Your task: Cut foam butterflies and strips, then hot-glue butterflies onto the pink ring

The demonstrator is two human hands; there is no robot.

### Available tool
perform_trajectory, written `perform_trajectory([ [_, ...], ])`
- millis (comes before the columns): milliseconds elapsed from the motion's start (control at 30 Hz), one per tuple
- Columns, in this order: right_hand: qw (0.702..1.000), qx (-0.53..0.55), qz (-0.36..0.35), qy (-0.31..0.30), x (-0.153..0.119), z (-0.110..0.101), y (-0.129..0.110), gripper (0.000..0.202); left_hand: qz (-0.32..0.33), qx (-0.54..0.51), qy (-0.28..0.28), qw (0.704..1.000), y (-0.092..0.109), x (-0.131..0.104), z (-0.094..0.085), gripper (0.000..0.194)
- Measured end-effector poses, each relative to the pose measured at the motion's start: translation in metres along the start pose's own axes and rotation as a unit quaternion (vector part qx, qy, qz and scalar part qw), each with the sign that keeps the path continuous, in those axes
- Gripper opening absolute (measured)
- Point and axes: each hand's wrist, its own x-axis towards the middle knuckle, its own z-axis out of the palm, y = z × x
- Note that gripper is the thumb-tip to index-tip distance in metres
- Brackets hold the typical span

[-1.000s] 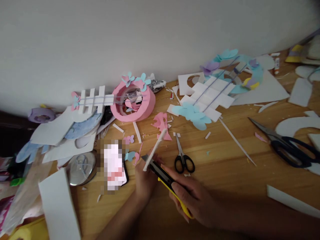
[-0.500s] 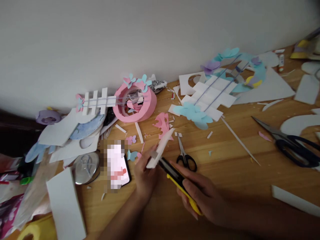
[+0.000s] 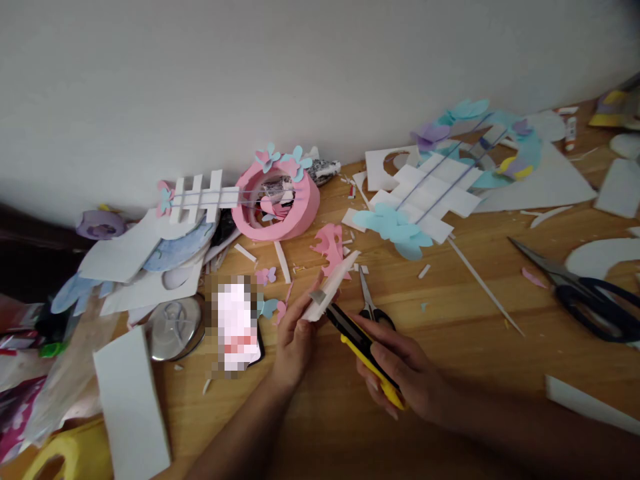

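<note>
Right hand (image 3: 400,377); one knife (image 3: 357,337), seemingly

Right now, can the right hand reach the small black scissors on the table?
Probably yes: the small scissors lie just beyond the right hand, nothing between. But that hand already grips the yellow utility knife.

Small scissors (image 3: 374,308) lie just at twelve o'clock of my right hand (image 3: 400,373), touching close. Bare table (image 3: 465,360) opens toward three; a phone (image 3: 235,327) blocks nine.
</note>
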Motion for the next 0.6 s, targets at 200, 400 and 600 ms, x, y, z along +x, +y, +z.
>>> perform_trajectory([
  [200, 0.997, -0.045, 0.029, -0.05, 0.008, -0.008, 0.006, 0.056, -0.023, -0.084, -0.063, 0.994, -0.002, 0.003, -0.002, 0.06],
  [400, 0.972, -0.23, -0.035, 0.012, 0.008, -0.003, -0.002, 0.037, 0.117, 0.155, -0.081, 0.978, 0.011, 0.006, -0.006, 0.052],
  [600, 0.89, -0.435, -0.135, 0.012, -0.006, 0.008, -0.019, 0.044, 0.274, 0.299, -0.115, 0.907, 0.024, 0.003, -0.002, 0.062],
])
